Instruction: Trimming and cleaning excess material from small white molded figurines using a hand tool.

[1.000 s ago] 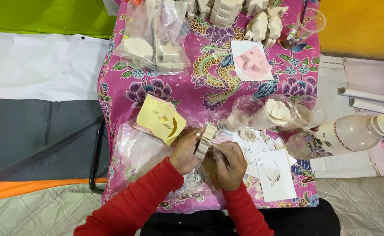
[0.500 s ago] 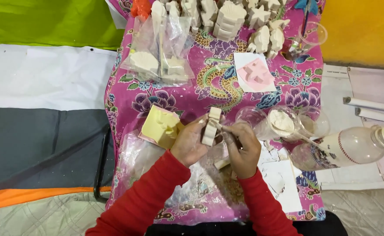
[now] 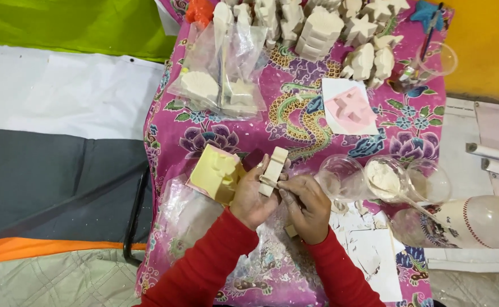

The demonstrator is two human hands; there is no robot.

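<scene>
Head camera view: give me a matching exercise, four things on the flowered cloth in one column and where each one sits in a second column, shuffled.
Things:
1. pale yellow block mould
2. pink square mould
3. cream plaster piece
4. clear plastic bottle

Places:
A. lying on its side at the right edge
B. held in the left hand
C. on white paper beside the dragon print
D. just left of the left hand

Pairs: 1-D, 2-C, 3-B, 4-A

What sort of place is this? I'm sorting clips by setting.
Probably a small craft stall or home workbench for plaster casting. Rows of white plaster figures stand on the pink floral cloth, beside a yellow rubber mould and clear plastic cups of white powder.
</scene>
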